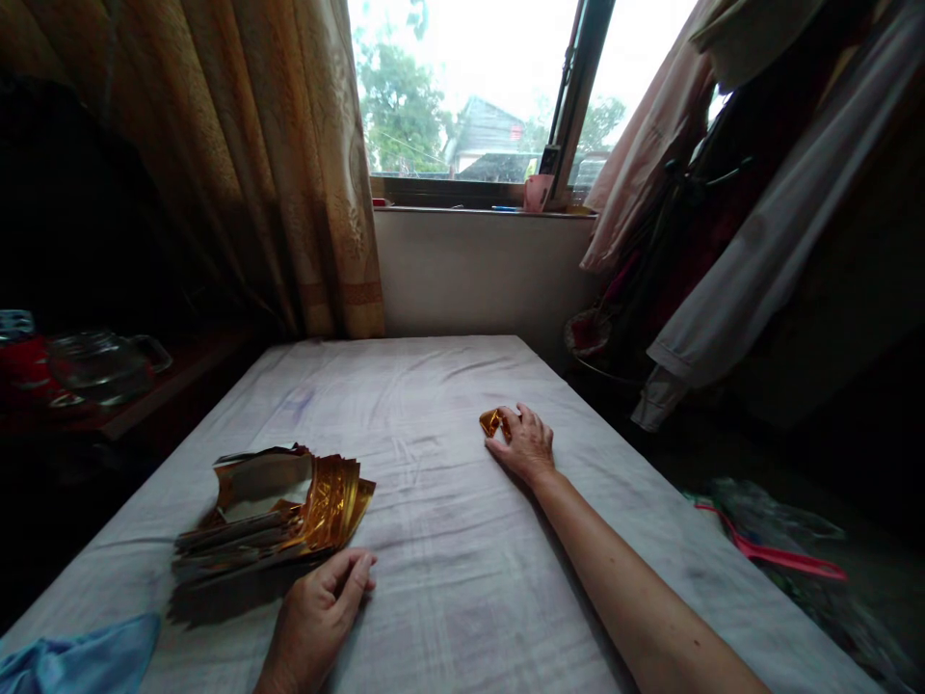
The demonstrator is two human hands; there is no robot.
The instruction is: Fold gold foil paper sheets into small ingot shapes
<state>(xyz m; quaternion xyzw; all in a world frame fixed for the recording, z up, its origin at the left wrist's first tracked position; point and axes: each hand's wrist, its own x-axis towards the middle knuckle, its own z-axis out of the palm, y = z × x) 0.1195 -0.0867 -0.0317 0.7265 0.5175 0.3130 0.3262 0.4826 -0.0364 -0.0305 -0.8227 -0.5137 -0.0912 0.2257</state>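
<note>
A stack of gold foil paper sheets lies on the white bedsheet at the near left. My left hand rests just below the stack with its fingers curled loosely, touching the stack's near edge and holding nothing. My right hand is stretched out to the middle right of the bed. Its fingers are closed over a small folded gold foil piece, which lies on the sheet.
A blue cloth lies at the near left corner. A glass jug stands on a low shelf to the left. Curtains and hanging clothes flank the window. A pink hanger lies on the floor at the right.
</note>
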